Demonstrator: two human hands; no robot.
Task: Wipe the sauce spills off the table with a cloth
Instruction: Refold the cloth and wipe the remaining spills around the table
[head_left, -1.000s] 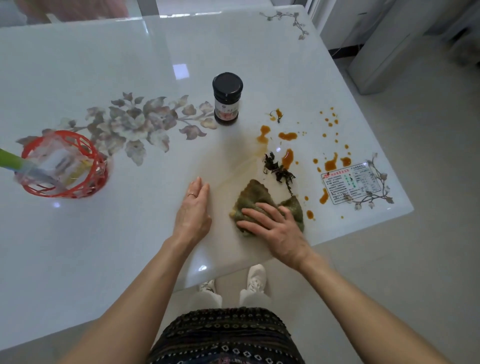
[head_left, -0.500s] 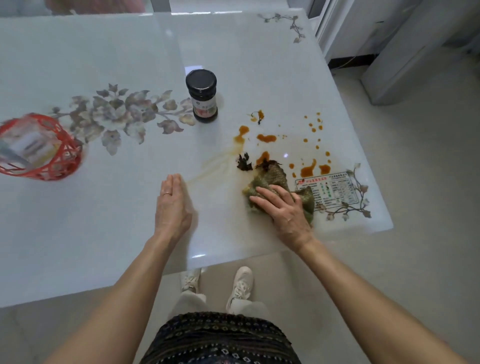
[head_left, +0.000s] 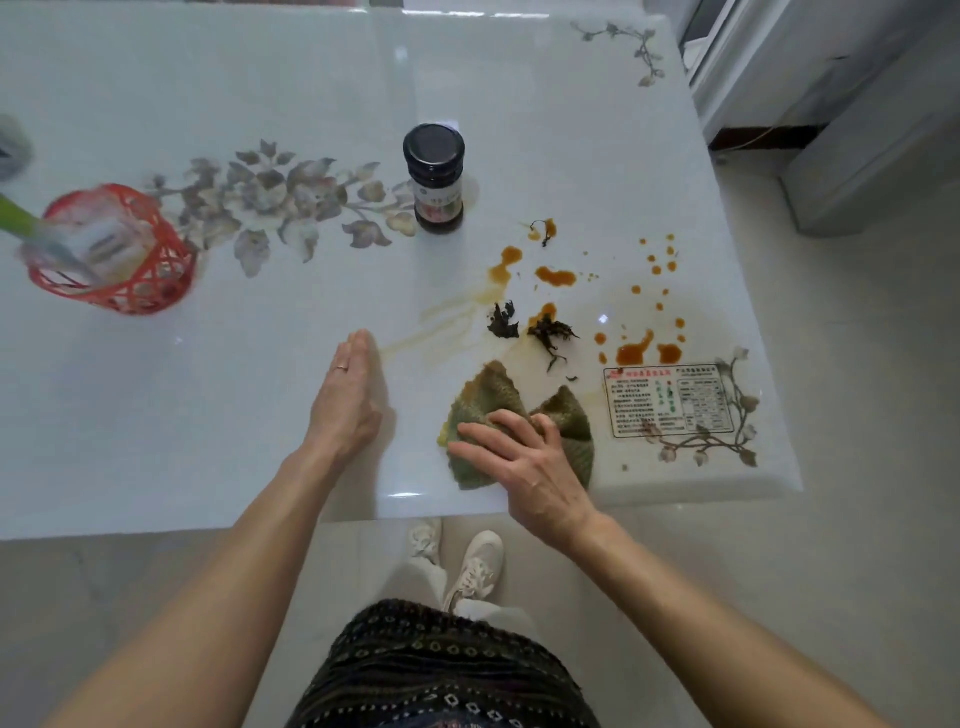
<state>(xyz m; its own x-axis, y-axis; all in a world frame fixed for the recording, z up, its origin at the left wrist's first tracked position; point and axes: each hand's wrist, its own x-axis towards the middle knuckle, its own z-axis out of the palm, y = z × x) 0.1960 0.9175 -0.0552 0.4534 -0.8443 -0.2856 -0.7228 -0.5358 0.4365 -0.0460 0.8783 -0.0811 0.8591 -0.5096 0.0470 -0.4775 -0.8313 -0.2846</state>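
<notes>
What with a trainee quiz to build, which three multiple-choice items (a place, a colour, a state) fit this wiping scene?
1. Where does the jar stand? A) beyond the sauce spills B) on a chair C) on a shelf
2. What colour is the basket? A) blue B) red C) black
3. What does the right hand do? A) presses the cloth on the table B) lifts a cup C) hangs idle
Answers: 1 A, it stands farther off than they do; 2 B, its lattice is red; 3 A, its fingers lie on the cloth.

Your right hand (head_left: 524, 462) is pressing the green cloth (head_left: 493, 400) flat on the table (head_left: 208, 415), just below the sauce spills (head_left: 556, 275).
</notes>
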